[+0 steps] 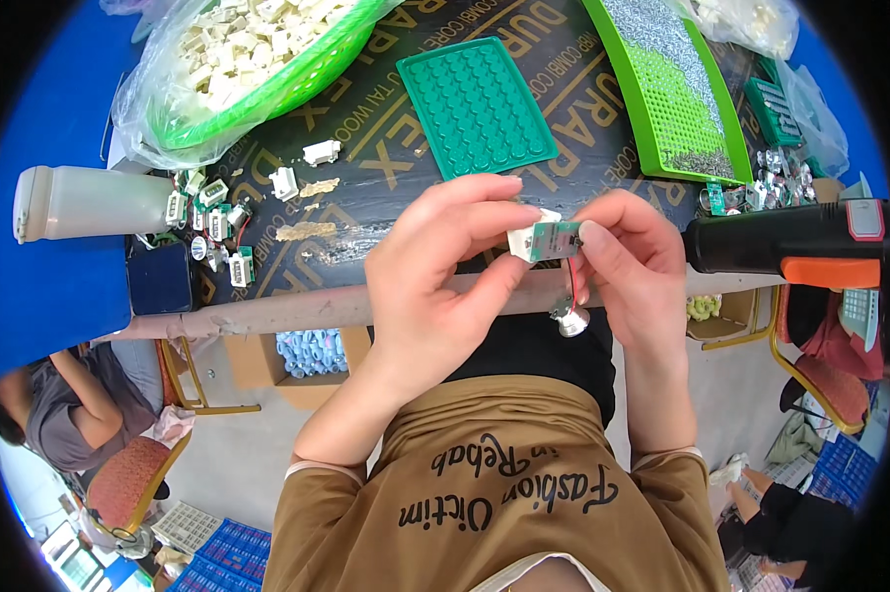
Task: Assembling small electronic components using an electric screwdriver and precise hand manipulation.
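Observation:
Above the table's near edge, my left hand [430, 271] pinches a small white plastic housing [524, 245] between thumb and fingers. A green circuit board [556, 240] lies against the housing. My right hand [642, 261] grips the board's right end with thumb and forefinger. From the board a thin red wire [571, 276] runs down to a round silvery disc [572, 322], which dangles below the right fingers. Whether the board is seated in the housing I cannot tell.
Farther off stand a green basket [336, 69] of white housings, a green dimpled tray [480, 109] and a green bin [652, 138] of small metal parts. Boards and housings [213, 212] lie left by a cloudy bottle [95, 204]. A black-and-orange tool [761, 242] is at right.

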### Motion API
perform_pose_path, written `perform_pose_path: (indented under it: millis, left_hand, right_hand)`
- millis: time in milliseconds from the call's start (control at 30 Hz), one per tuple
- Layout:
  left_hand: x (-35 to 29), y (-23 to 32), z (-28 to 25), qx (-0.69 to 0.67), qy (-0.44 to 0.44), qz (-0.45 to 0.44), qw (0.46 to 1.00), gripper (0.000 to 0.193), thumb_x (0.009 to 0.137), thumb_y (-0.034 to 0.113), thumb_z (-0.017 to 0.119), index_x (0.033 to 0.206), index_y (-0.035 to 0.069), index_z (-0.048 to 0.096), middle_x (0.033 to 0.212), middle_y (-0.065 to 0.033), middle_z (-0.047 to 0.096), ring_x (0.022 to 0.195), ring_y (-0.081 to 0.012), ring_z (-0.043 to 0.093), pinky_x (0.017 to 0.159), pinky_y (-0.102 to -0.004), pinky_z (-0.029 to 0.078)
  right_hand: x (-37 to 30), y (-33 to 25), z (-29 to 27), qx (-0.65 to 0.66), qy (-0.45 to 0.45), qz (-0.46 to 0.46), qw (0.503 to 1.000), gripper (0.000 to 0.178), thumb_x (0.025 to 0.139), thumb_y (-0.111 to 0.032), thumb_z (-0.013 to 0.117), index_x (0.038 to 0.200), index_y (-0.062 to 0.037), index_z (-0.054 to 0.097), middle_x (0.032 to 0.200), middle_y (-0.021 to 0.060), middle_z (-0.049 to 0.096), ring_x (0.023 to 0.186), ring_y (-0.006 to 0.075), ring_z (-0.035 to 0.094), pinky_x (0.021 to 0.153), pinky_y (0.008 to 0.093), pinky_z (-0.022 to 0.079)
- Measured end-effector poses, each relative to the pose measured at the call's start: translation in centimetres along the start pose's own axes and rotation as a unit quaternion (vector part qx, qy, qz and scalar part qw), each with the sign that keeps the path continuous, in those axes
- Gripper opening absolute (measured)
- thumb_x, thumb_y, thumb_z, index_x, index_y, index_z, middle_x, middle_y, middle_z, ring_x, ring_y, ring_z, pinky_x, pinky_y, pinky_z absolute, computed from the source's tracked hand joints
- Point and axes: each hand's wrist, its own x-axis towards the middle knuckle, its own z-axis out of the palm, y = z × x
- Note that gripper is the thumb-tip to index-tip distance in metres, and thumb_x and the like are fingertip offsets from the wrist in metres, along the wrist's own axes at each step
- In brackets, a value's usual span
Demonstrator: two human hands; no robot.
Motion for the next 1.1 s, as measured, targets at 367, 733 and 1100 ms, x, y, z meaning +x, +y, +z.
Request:
perform_pose_path:
  millis: [367, 733, 1100]
  left_hand:
    - [-0.1, 0.3, 0.1, -0.252, -0.057, -0.117, 0.959, 0.034, 0.076, -0.012, 0.049, 0.11, -0.006, 0.049, 0.104, -0.011, 0.055, 0.093, -0.0141, 0.055, 0.08, -0.0232, 0.044]
    - [-0.1, 0.4, 1.0, -0.272, -0.004, -0.153, 0.95, 0.034, 0.079, -0.005, 0.054, 0.113, -0.004, 0.048, 0.103, -0.0112, 0.055, 0.092, -0.0132, 0.055, 0.08, -0.0245, 0.045]
    - [0.2, 0.0, 1.0, -0.31, -0.006, -0.186, 0.932, 0.031, 0.08, -0.003, 0.054, 0.11, -0.003, 0.05, 0.101, -0.0113, 0.057, 0.088, -0.0132, 0.056, 0.077, -0.0237, 0.046]
  right_hand:
    - [-0.2, -0.5, 0.3, -0.035, 0.009, -0.036, 0.999, 0.006, 0.083, -0.005, 0.052, 0.083, 0.0011, 0.054, 0.066, 0.0029, 0.055, 0.054, 0.0058, 0.05, 0.047, 0.0174, 0.041]
    - [-0.3, -0.3, 1.0, -0.072, 0.039, -0.062, 0.995, 0.003, 0.081, -0.002, 0.054, 0.083, 0.0011, 0.053, 0.069, 0.0019, 0.055, 0.055, 0.0042, 0.051, 0.047, 0.0166, 0.043]
    - [0.1, -0.7, 0.5, -0.14, 0.024, -0.066, 0.988, 0.006, 0.079, -0.002, 0.057, 0.079, 0.0012, 0.052, 0.069, 0.0012, 0.055, 0.06, 0.0037, 0.051, 0.053, 0.0168, 0.042]
